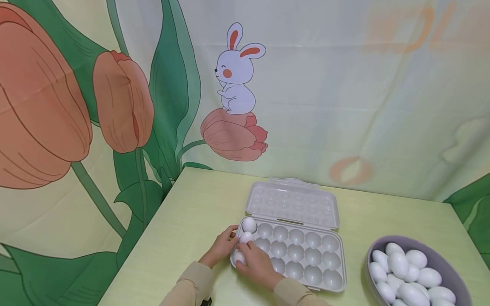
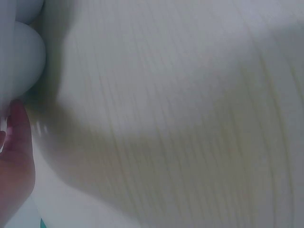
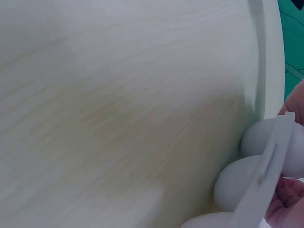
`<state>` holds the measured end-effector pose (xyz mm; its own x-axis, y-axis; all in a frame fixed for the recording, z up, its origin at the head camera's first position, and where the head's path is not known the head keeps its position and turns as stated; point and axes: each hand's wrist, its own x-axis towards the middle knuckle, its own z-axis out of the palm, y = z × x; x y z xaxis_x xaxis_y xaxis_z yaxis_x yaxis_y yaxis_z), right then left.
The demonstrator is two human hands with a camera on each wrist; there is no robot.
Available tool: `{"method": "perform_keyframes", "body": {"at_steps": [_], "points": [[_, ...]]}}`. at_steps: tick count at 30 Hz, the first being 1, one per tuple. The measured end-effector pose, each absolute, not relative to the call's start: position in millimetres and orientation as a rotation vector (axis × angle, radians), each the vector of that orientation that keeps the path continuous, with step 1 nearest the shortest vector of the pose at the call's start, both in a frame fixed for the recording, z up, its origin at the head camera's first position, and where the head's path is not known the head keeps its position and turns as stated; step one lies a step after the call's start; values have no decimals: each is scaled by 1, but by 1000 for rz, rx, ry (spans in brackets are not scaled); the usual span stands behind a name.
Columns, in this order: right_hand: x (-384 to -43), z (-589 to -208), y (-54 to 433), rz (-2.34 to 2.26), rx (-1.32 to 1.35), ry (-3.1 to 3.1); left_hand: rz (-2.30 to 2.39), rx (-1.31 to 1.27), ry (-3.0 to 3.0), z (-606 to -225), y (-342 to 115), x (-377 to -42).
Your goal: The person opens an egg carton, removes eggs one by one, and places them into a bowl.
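A light grey plastic egg carton (image 1: 294,246) lies open on the table, its lid (image 1: 292,203) folded back. White eggs sit in its left column: one egg (image 1: 249,225) in the back well and another (image 1: 246,237) in the middle one. With thumb and fingers my right hand (image 1: 258,263) grips an egg (image 1: 239,257) at the front-left well. My left hand (image 1: 222,245) holds the carton's left edge with bent fingers. In the left wrist view that hand (image 2: 18,156) touches the carton's side below a rounded well (image 2: 26,59). The right wrist view shows rounded wells (image 3: 240,183) under the rim.
A mauve bowl (image 1: 459,278) heaped with white eggs (image 1: 398,265) stands at the right of the pale yellow-green table (image 1: 191,199). Behind the table hangs a cloth (image 1: 325,93) printed with tulips and a rabbit. A small dark object (image 1: 206,302) shows beside the left sleeve.
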<state>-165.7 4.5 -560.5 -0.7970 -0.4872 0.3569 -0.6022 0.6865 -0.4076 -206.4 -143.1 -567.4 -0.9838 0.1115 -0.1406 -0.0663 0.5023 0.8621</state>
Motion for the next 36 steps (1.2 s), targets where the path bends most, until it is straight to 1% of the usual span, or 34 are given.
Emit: {"method": "perform_keyframes", "body": {"at_steps": [10, 18, 27, 36], "points": [[-168, -547, 13, 879, 832, -2742, 1446, 39, 2588, -563, -141, -205], [-170, -531, 27, 879, 831, -2748, 1457, 61, 2607, -564, -141, -205], [-177, -509, 56, 819, 839, -2718, 1471, 67, 2599, -567, -142, -205], [-184, -486, 90, 792, 745, -2767, 1467, 60, 2592, -566, -141, -205]]}}
